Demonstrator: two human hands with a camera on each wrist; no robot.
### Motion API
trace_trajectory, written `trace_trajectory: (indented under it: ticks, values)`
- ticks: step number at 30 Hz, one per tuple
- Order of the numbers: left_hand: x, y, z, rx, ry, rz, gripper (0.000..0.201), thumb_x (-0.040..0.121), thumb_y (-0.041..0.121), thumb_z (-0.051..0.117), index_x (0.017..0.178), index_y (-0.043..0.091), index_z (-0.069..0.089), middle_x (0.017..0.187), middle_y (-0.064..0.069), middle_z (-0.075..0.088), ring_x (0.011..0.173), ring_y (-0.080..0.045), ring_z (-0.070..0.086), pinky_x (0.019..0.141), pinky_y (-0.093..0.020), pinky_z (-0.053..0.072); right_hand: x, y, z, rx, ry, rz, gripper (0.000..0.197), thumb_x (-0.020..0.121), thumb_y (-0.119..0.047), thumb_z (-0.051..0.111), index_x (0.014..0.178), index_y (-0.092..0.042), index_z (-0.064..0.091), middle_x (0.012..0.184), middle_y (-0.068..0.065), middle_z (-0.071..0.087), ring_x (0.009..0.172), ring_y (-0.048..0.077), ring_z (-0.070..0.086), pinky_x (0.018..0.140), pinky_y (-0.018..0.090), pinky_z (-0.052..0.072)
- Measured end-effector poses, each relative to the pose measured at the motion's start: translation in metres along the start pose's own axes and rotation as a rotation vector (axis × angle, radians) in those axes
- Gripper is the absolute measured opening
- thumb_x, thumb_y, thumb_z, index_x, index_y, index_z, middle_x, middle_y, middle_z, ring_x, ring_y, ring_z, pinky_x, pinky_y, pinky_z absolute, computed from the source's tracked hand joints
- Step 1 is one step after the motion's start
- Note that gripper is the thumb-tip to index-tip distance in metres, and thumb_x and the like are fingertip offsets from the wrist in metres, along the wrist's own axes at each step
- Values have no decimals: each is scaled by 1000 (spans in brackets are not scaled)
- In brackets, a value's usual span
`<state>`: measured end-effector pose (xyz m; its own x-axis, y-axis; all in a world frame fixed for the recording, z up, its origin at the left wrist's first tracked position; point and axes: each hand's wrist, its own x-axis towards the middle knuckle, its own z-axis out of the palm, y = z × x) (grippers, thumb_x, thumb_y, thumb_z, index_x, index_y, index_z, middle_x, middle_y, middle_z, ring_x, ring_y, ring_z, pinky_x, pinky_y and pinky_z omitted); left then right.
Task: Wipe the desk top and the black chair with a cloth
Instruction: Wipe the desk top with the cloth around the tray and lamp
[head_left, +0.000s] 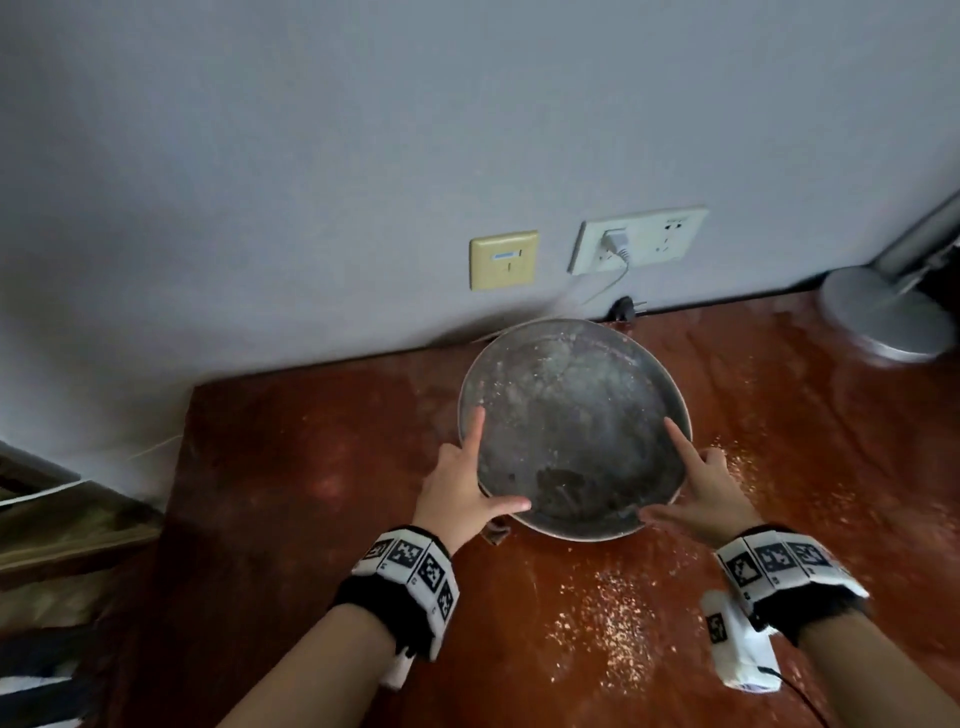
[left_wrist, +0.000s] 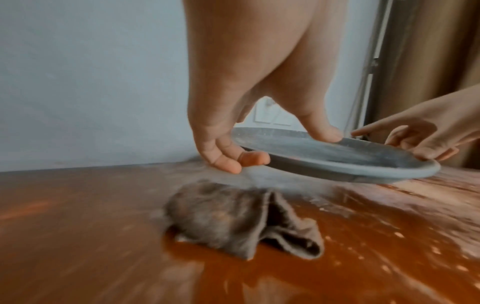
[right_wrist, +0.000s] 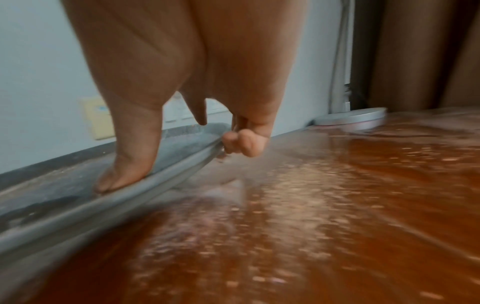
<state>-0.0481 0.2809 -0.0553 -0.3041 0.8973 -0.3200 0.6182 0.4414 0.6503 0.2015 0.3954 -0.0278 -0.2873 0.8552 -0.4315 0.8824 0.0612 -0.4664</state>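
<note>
A round, dusty grey metal tray (head_left: 571, 415) hangs tilted a little above the reddish-brown desk top (head_left: 311, 467). My left hand (head_left: 462, 486) grips its left rim, thumb on top and fingers curled under, as the left wrist view shows (left_wrist: 221, 123). On the opposite rim, my right hand (head_left: 711, 493) holds it the same way, with the index finger lying along the edge. A crumpled grey-brown cloth (left_wrist: 228, 218) lies on the desk beneath the tray's near left edge; only a corner of the cloth (head_left: 496, 534) shows from the head view. No black chair is in view.
Pale crumbs and dust (head_left: 608, 623) are scattered over the desk's right half. A silver lamp base (head_left: 883, 317) stands at the back right. Wall sockets (head_left: 639, 239) with a plugged cable sit behind the tray. The desk's left edge drops off to dark furniture (head_left: 52, 530).
</note>
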Motion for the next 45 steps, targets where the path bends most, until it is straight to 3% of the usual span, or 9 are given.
trace_trajectory:
  ticks: [15,19,23,27,32,36,38,42,45]
  values:
    - [31,49,70,298,-187,149,111,72,60,69,149,36,-6,118,-9,53,108,-27,56,96,-40,44,-25,93,-11,5,-9,253,116,68,-34,81,149,-34,-1,139,15,24,126,30,36,105,42,36]
    - [18,35,57,240,-72,267,95,78,45,70,150,30,10,116,-1,49,102,-19,56,90,-33,48,-26,76,-19,-249,-9,298,114,68,-43,78,149,-35,-1,137,12,24,122,27,40,98,39,44]
    - [1,3,34,285,273,405,62,74,19,77,131,18,53,114,-4,57,103,-22,58,84,-38,53,-23,4,-13,-490,139,17,82,85,-35,66,148,-30,13,141,10,25,125,24,40,95,34,46]
    - [-13,-34,10,314,297,249,64,69,28,82,127,15,57,119,-6,58,113,-25,55,89,-35,48,-16,-78,60,-421,-44,-504,53,95,-20,50,145,-25,32,146,6,31,127,25,41,94,33,45]
    - [-32,-79,-18,292,210,90,64,85,40,64,142,27,38,145,7,34,137,-11,27,109,-27,29,-4,-127,133,-485,-103,-656,61,71,-8,75,129,-18,57,128,14,54,108,38,56,75,42,56]
    - [-47,-118,-41,230,201,-65,65,88,38,61,145,30,31,155,8,19,144,-10,11,116,-30,18,7,-133,155,-560,-8,-617,66,33,-10,93,95,-23,74,98,7,65,80,26,65,40,26,52]
    - [-53,-139,-53,190,197,-130,68,86,38,64,145,30,31,156,9,13,145,-10,5,116,-31,16,19,-139,154,-495,34,-625,64,38,-5,91,98,-20,74,98,9,63,81,27,64,47,29,55]
    - [-60,-175,-77,88,288,-235,73,81,37,71,143,28,35,156,7,15,145,-10,7,117,-29,17,52,-174,143,-296,58,-413,58,78,0,65,132,-19,54,125,12,44,114,31,45,91,36,44]
    - [-62,-194,-94,29,311,-262,75,77,34,75,142,26,38,154,8,19,143,-11,16,115,-27,21,62,-212,160,-300,64,-437,56,86,-4,56,138,-22,47,133,10,37,119,29,37,97,32,37]
